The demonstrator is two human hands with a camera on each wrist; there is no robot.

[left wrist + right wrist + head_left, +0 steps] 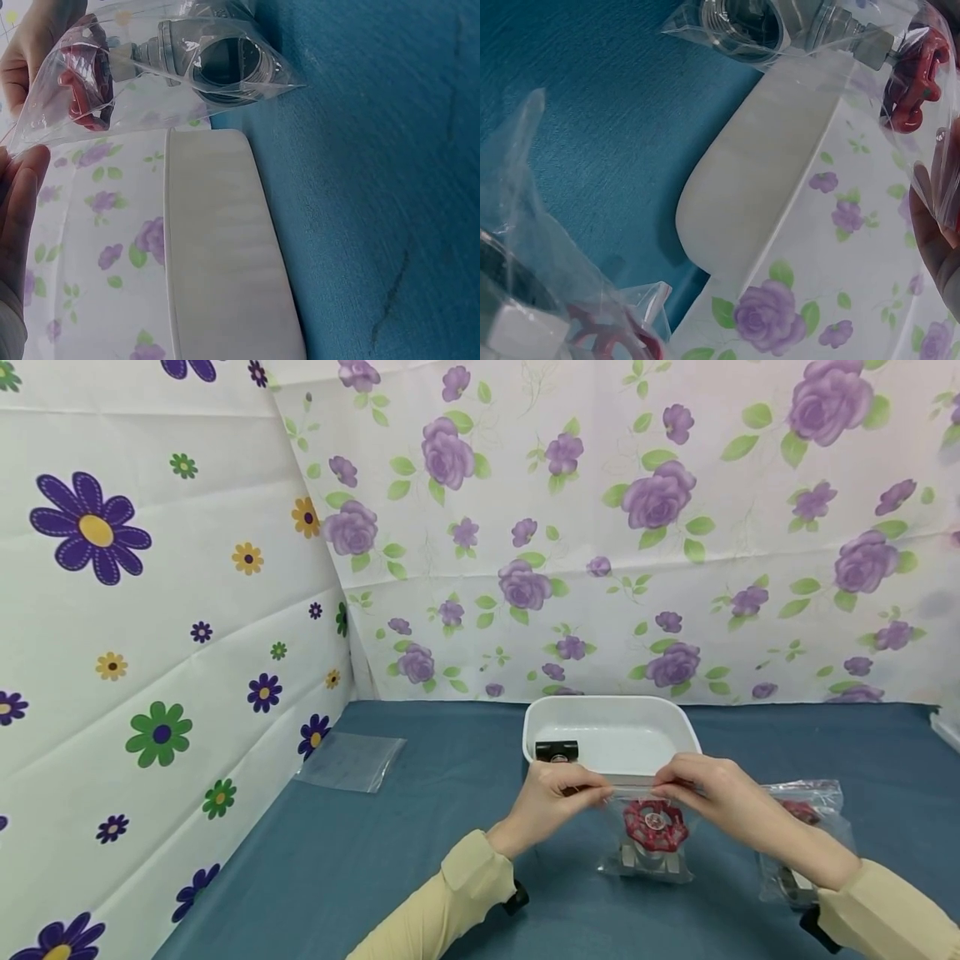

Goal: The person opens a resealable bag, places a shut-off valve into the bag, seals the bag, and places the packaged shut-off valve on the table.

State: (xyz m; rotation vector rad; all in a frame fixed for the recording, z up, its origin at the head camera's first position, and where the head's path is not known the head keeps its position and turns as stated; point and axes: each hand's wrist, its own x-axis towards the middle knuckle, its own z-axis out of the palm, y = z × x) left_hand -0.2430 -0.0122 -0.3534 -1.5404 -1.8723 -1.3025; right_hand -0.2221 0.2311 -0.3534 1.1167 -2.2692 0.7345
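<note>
My left hand (551,802) pinches one top corner of a clear zip bag (611,862). At the opposite top corner, my right hand (716,789) pinches the same edge between thumb and fingers. Inside the bag stands a metal valve with a red handwheel (655,825), wheel uppermost. Both wrist views show the valve's round threaded opening, the left one with the metal valve body (171,52) seen through the plastic. The bag hangs upright in front of a white tub (622,735).
A black pipe fitting (557,750) lies at the tub's left side. Beside my right forearm lies another bagged valve (838,839), partly covered by the arm. A flat clear bag (352,762) rests at the far left of the blue tabletop (315,868). Flowered cloth hangs behind.
</note>
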